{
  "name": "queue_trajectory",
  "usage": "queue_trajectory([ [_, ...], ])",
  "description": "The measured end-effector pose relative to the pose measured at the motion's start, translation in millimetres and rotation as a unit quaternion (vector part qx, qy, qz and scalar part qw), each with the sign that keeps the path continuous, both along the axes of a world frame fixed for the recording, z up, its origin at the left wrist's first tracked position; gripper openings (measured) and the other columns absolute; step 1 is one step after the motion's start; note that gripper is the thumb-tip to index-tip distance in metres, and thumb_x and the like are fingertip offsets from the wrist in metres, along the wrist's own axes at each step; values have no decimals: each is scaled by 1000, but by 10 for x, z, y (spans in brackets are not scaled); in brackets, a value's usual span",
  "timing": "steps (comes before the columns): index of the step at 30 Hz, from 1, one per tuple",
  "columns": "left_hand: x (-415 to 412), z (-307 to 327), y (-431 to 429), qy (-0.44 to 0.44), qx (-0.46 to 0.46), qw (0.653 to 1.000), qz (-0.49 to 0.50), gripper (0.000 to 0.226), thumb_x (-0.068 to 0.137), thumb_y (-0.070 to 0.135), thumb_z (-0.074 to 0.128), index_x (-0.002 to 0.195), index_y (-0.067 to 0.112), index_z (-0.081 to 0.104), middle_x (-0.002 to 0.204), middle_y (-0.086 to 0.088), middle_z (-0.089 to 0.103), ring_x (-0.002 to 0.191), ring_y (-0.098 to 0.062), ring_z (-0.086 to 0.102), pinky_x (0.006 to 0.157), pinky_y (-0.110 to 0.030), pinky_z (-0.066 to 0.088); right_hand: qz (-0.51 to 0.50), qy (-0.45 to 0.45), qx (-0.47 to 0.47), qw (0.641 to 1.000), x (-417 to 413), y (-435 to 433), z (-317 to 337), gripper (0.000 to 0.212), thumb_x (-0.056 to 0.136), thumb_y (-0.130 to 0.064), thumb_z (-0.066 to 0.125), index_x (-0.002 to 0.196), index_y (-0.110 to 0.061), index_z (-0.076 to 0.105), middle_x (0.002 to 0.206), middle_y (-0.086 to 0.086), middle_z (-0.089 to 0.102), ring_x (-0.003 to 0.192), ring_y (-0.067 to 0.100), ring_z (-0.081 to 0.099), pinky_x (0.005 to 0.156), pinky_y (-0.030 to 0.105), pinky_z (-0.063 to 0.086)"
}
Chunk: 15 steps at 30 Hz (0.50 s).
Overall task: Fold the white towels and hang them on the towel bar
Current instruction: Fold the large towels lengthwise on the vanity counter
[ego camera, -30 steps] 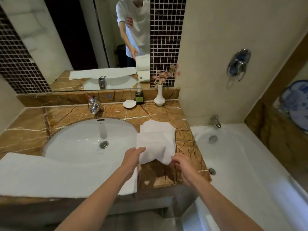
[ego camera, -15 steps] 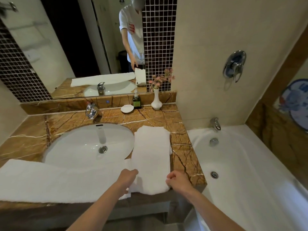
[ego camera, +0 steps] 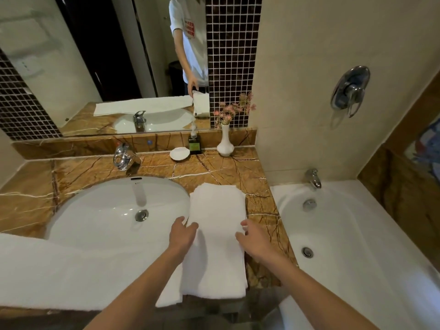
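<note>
A small white towel (ego camera: pixel 217 239) lies folded into a long strip on the marble counter (ego camera: pixel 228 172), right of the sink. My left hand (ego camera: pixel 182 235) rests on the strip's left edge with its fingers spread. My right hand (ego camera: pixel 253 238) presses the right edge with straight fingers. A second, larger white towel (ego camera: pixel 71 270) lies spread flat along the counter's front edge, left of the strip and partly under it. No towel bar is in sight.
The white sink (ego camera: pixel 114 210) with its chrome tap (ego camera: pixel 122 157) fills the counter's left half. A soap dish (ego camera: pixel 179 153), a soap bottle (ego camera: pixel 194 145) and a white vase (ego camera: pixel 225 145) stand at the back. The bathtub (ego camera: pixel 357 246) lies to the right, below the counter.
The small towel went from held up in both hands to lying flat as a long strip. My hands have let go of its near end and moved up to its middle.
</note>
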<state>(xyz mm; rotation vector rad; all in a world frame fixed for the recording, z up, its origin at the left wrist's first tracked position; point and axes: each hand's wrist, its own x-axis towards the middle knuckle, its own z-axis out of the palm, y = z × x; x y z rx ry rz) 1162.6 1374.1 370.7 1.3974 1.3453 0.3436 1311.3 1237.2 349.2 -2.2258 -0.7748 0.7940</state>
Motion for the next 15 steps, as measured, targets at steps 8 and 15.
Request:
queue_trajectory([
  [8, 422, -71, 591, 17, -9, 999, -44, 63, 84, 21, 66, 140, 8, 40, 135, -19, 51, 118, -35, 53, 101, -47, 44, -22, 26, -9, 999, 382, 543, 28, 43, 92, -21, 56, 131, -9, 47, 127, 2, 56, 101, 13, 54, 82, 23, 45],
  [15, 745, -81, 879, 19, -6, 998, -62, 63, 85, 18, 69, 140, 5, 40, 142, -16, 45, 122, -34, 50, 99, -44, 45, -106, 99, 9, 989, 570, 823, -12, 44, 88, -15, 57, 131, -12, 46, 121, 6, 60, 105, 22, 59, 85, 31, 51],
])
